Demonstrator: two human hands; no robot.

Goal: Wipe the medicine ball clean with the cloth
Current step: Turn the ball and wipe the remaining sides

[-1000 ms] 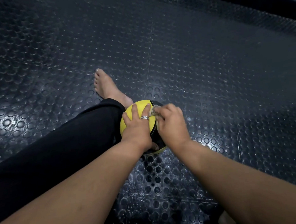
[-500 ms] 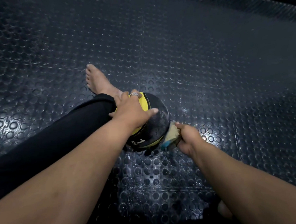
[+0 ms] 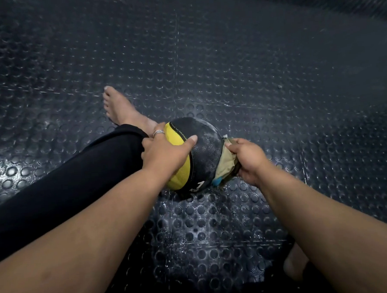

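Note:
A black and yellow medicine ball [image 3: 205,150] marked "1 KG" sits on the studded floor beside my outstretched leg. Its black panel looks dusty and whitish. My left hand [image 3: 163,151] grips the ball's left side, thumb across the top and fingers curled round the far side. A ring shows on one finger. My right hand [image 3: 249,160] holds a bunched beige cloth [image 3: 226,164] with a blue patch and presses it against the ball's lower right side.
Black rubber floor [image 3: 274,86] with round studs lies all around, with white dust specks near the ball. My left leg in a black trouser [image 3: 77,174] and bare foot [image 3: 118,107] lie left of the ball. My other foot [image 3: 294,266] shows at lower right.
One second ago the cloth was on top of the ball. My right hand has dragged it down the ball's right side, and my left hand has turned the ball so the black panel faces up.

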